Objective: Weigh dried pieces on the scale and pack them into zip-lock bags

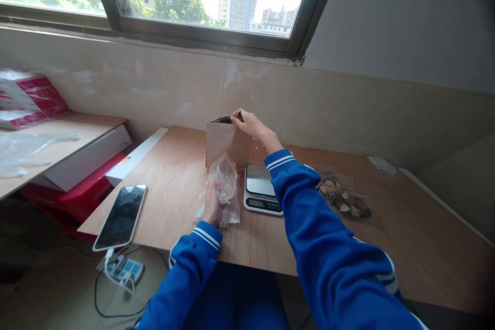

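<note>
My left hand [214,205] is closed around a clear plastic bag [224,178], holding it up above the table. More clear bags [233,214] lie beneath that hand. Behind it stands an upright paper bag [228,144] with its dark mouth open. At the rim of the paper bag, my right hand [249,122] pinches a small brown and tan piece [238,114], which looks like dried mushroom. A digital kitchen scale [263,205] sits under my right forearm, its right side hidden by the sleeve. To the right lies a clear zip bag [346,203] of similar brown pieces.
The wooden table [170,165] runs along the wall under a window. A phone [121,216] overhangs its left edge, with a cable leading to a power strip [126,269] below. Crumpled white plastic [382,165] lies at the back right. Another table [104,122] stands left.
</note>
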A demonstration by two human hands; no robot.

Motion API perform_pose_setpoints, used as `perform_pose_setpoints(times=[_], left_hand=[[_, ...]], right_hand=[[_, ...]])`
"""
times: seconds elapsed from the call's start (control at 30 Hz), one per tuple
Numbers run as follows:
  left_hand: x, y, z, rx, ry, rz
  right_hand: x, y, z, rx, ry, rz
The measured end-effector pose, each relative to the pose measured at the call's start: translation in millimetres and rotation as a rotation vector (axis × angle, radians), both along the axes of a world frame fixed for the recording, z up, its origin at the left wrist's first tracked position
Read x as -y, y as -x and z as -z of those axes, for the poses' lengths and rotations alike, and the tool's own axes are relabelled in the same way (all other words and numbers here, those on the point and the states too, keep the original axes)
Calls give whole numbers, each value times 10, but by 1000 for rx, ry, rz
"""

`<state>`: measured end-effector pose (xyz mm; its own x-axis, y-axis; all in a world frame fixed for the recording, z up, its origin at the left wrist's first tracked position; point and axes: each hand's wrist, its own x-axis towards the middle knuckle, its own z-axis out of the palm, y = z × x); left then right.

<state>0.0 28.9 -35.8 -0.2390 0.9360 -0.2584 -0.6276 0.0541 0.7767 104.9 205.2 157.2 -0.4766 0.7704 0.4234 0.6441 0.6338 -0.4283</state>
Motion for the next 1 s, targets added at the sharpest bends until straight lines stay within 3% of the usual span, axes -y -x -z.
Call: perform_pose_setpoints(times=[0.13, 0.27, 0.47, 0.9, 1.0], left_hand=[[-4, 2, -2, 27, 4, 22], [-22, -4, 10, 58, 11, 44], [-35, -14, 0, 99, 66, 21], [-11, -28, -41, 115, 47, 52], [13, -38, -94, 70, 60, 47]], right_hand=[[23, -41, -43, 39, 0, 14], [70, -63, 2, -76, 13, -42], [106, -110, -3, -17, -154, 26], [206, -165, 115, -51, -86, 0], [300, -159, 84, -114, -155, -15]])
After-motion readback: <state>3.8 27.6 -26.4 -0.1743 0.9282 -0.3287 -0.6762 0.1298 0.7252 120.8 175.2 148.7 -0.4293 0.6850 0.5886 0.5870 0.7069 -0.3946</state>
